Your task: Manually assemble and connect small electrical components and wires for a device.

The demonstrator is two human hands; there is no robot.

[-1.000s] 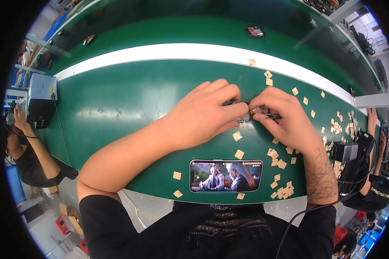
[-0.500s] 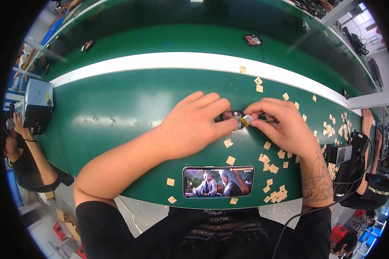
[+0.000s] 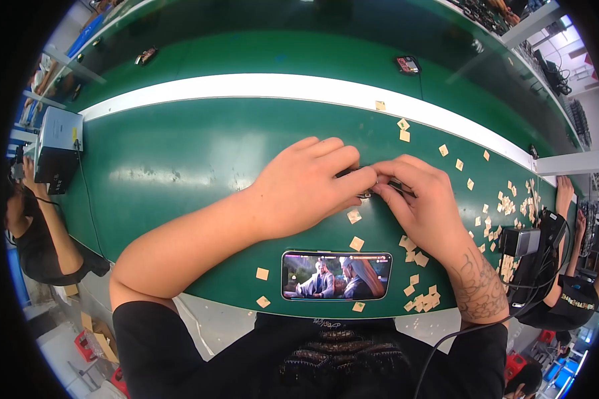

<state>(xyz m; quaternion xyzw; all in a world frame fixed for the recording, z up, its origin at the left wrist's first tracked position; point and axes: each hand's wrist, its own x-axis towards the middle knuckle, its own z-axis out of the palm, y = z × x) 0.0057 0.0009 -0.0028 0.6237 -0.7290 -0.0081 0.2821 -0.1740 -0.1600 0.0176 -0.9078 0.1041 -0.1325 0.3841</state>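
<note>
My left hand (image 3: 306,189) is closed round a small black electronic device (image 3: 365,195), mostly hidden under the thumb and fingers. Against its right side press the thumb and fingertips of my right hand (image 3: 422,199), pinched together. What they pinch is covered. A dark slim thing (image 3: 404,187) shows inside the curled fingers of that hand, too little of it to name. Both hands meet just above the green bench top (image 3: 173,146). Nearer to me lies a phone (image 3: 335,276) with a video on its screen.
Small cream paper squares (image 3: 431,296) lie scattered on the right. A metal box (image 3: 520,241) with black cables stands beyond my right forearm, a larger box (image 3: 61,143) at the far left. Past the white ledge (image 3: 246,85) lies another small device (image 3: 407,64). Other people sit at both sides.
The silver battery cell with yellow tape at my right fingertips is now out of sight. My hands have come together, and the left thumb and fingers cover more of the device.
</note>
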